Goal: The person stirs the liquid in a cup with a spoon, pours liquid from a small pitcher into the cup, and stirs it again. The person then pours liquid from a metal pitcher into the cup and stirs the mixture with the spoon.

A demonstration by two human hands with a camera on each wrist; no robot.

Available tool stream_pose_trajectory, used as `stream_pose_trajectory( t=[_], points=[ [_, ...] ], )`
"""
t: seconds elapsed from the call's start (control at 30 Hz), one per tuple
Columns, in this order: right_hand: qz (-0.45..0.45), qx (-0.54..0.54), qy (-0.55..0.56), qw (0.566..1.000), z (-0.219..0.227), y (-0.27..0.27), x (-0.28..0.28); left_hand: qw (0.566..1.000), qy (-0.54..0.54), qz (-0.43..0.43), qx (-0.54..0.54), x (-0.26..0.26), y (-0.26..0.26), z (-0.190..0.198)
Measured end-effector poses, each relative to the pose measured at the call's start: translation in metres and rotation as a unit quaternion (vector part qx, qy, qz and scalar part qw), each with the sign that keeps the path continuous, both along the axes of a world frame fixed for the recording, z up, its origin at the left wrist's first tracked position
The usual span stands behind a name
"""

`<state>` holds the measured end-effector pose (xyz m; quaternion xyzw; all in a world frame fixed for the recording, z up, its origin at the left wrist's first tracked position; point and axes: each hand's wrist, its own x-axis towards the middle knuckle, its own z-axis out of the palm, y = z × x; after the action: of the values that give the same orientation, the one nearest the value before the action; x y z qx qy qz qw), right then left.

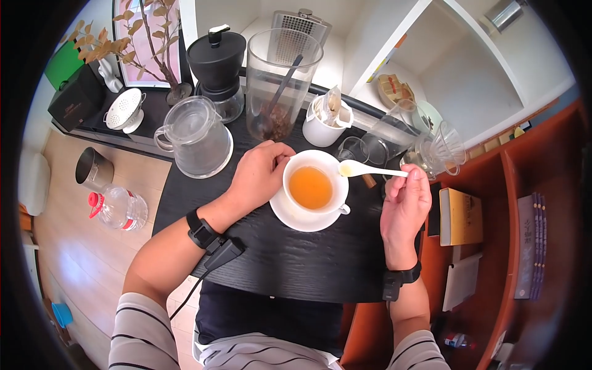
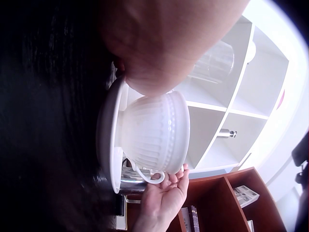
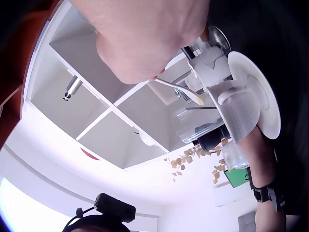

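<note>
A white cup [image 1: 340,188] with a small handle holds amber liquid [image 1: 310,187] and stands on a white saucer [image 1: 302,223]. My left hand [image 1: 256,176] holds the cup at its left side, the fingers bent along the far side; the palm hides part of this contact in the left wrist view. Between thumb and fingertips, my right hand [image 1: 404,206] pinches the handle end of a white spoon [image 1: 373,171]. The spoon lies nearly level, its yellow-tinted bowl over the cup's right rim. The ribbed outside of the cup [image 2: 154,130] shows in the left wrist view.
Behind the cup stand a glass server [image 1: 197,139], a black hand grinder [image 1: 216,58], a tall clear vessel [image 1: 280,86] and a white mug [image 1: 324,126] with a drip bag. Glassware [image 1: 431,151] crowds the right rear of the black table [image 1: 296,268]. Bookshelves flank the right.
</note>
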<state>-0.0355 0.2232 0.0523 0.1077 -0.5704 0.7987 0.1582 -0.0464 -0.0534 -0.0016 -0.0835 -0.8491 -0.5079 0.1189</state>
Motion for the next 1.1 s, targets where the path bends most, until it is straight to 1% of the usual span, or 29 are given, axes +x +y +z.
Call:
stream_pose_trajectory(
  t=[0.13, 0.2, 0.23, 0.33, 0.37, 0.43, 0.5, 0.57, 0.63, 0.73, 0.77, 0.83, 0.87, 0.93, 0.97, 1.03, 1.07, 1.1],
  points=[
    [-0.014, 0.035, 0.017, 0.999, -0.003, 0.000, 0.000, 1.000, 0.007, 0.000, 0.005, 0.000, 0.000, 0.001],
    [-0.028, 0.080, 0.068, 0.994, -0.006, 0.000, 0.001, 1.000, 0.008, 0.001, 0.008, 0.001, 0.000, 0.000],
    [-0.025, 0.083, 0.067, 0.994, -0.006, 0.000, 0.003, 1.000, 0.010, 0.001, 0.008, 0.001, 0.000, 0.001],
    [-0.051, 0.192, 0.146, 0.969, -0.008, 0.000, 0.008, 1.000, 0.008, 0.000, 0.010, 0.001, -0.001, 0.001],
    [-0.047, 0.195, 0.146, 0.969, -0.009, 0.000, 0.011, 1.000, 0.007, 0.003, 0.013, 0.001, -0.001, 0.002],
    [-0.030, 0.254, 0.155, 0.954, -0.008, -0.004, 0.016, 1.000, 0.004, -0.002, 0.005, 0.002, -0.001, 0.003],
    [-0.022, 0.270, 0.160, 0.949, -0.008, -0.007, 0.016, 1.000, 0.008, -0.001, 0.012, 0.001, -0.001, 0.002],
    [0.005, 0.284, 0.129, 0.950, -0.011, -0.010, 0.016, 1.000, 0.011, -0.001, 0.018, 0.001, -0.001, 0.000],
    [0.006, 0.280, 0.117, 0.953, -0.014, -0.013, 0.016, 1.000, 0.011, -0.003, 0.014, 0.000, -0.001, 0.000],
    [0.034, 0.264, 0.027, 0.963, -0.014, -0.018, 0.019, 1.000, 0.010, 0.001, 0.018, 0.000, -0.001, -0.001],
    [0.035, 0.264, 0.029, 0.963, -0.014, -0.019, 0.018, 1.000, 0.011, 0.002, 0.019, 0.000, -0.001, -0.001],
    [0.073, 0.220, -0.020, 0.972, -0.014, -0.020, 0.018, 1.000, 0.014, 0.000, 0.013, 0.001, -0.001, 0.001],
    [0.074, 0.221, -0.021, 0.972, -0.015, -0.020, 0.017, 1.000, 0.013, 0.000, 0.014, 0.002, -0.001, 0.003],
    [0.101, 0.172, -0.064, 0.978, -0.018, -0.019, 0.014, 1.000, -0.014, 0.002, 0.002, 0.004, -0.001, 0.007],
    [0.103, 0.174, -0.064, 0.977, -0.018, -0.019, 0.014, 1.000, -0.014, 0.003, 0.004, 0.003, -0.001, 0.004],
    [0.122, 0.094, -0.099, 0.983, -0.018, -0.018, 0.013, 1.000, 0.021, 0.002, 0.012, 0.001, -0.001, -0.001],
    [0.123, 0.095, -0.099, 0.983, -0.017, -0.018, 0.012, 1.000, 0.021, 0.003, 0.013, 0.001, -0.001, -0.001],
    [0.124, 0.064, -0.113, 0.984, -0.016, -0.018, 0.012, 1.000, 0.021, 0.003, 0.008, 0.001, -0.001, -0.002]
  ],
)
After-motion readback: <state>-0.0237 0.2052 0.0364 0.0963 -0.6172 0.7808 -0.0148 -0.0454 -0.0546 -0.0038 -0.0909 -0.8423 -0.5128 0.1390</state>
